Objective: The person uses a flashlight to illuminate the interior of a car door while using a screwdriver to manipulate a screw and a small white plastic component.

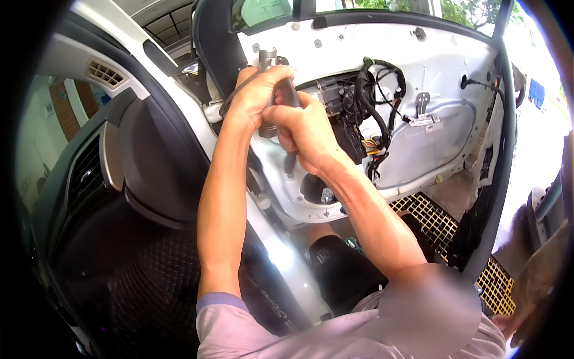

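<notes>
My left hand [256,93] and my right hand [306,130] are both closed around a dark grey, rod-like tool [289,91] with a metal end at the top. I hold it against the front edge of an open white car door [445,66] whose inner trim is off. My left hand grips higher, my right hand just below it. The tool's lower part is hidden behind my fingers.
A black wiring bundle [375,90] hangs across the bare door panel above a round opening [317,188]. The dark dashboard end [149,155] and a quilted black floor mat [149,281] lie to the left. A yellow grating [439,221] covers the ground outside. What looks like another person's hand [529,293] is at the lower right.
</notes>
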